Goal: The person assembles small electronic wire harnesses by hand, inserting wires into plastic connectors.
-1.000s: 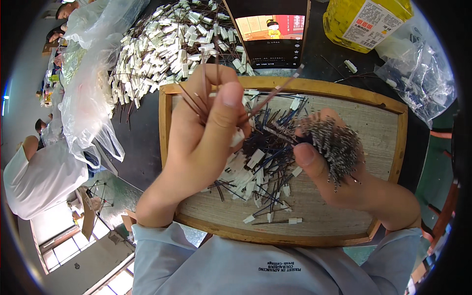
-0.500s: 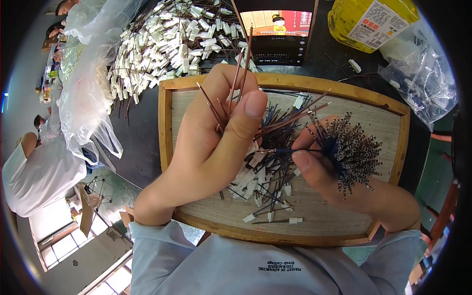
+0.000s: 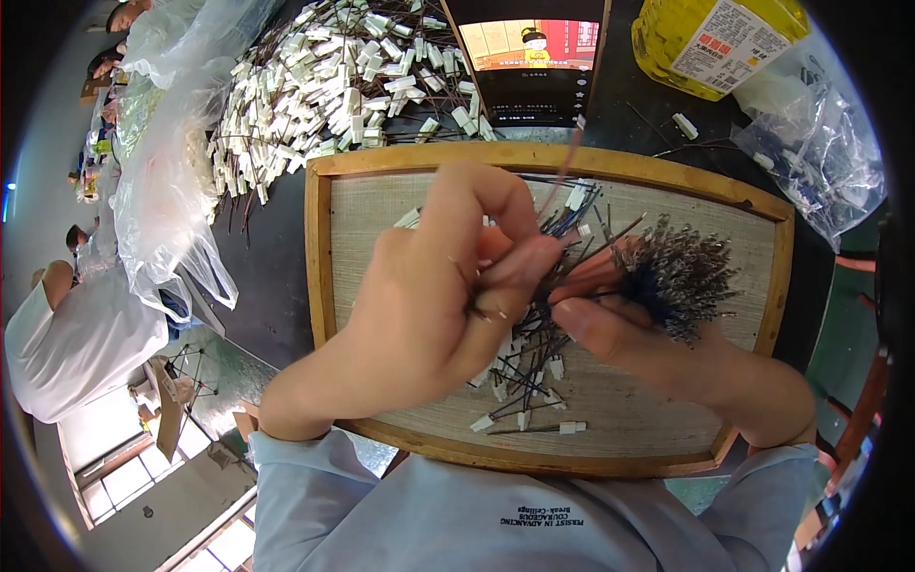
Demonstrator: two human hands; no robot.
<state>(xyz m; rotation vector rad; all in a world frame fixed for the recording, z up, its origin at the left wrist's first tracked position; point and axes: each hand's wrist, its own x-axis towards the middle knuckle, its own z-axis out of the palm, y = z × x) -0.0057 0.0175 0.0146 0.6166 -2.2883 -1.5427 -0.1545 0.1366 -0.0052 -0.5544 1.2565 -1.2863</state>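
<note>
Two hands stand close together at the centre of the frame: the left hand [image 3: 434, 286] is curled round a few thin brown wires [image 3: 569, 167], while the right hand [image 3: 639, 343] grips a thick bundle of dark wires [image 3: 679, 276], presumably behind the metal tips so these fan out unobstructed. Beneath, white connectors [image 3: 524, 419] lie loose in the wooden tray [image 3: 553, 156] (its raised rim likely confines them) on a black worktop [image 3: 272, 305].

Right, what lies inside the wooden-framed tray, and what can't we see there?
Inside the tray, white connectors and dark wires lie jumbled. The hands, left hand and right hand, cover part of it, so what lies beneath cannot be seen.
</note>
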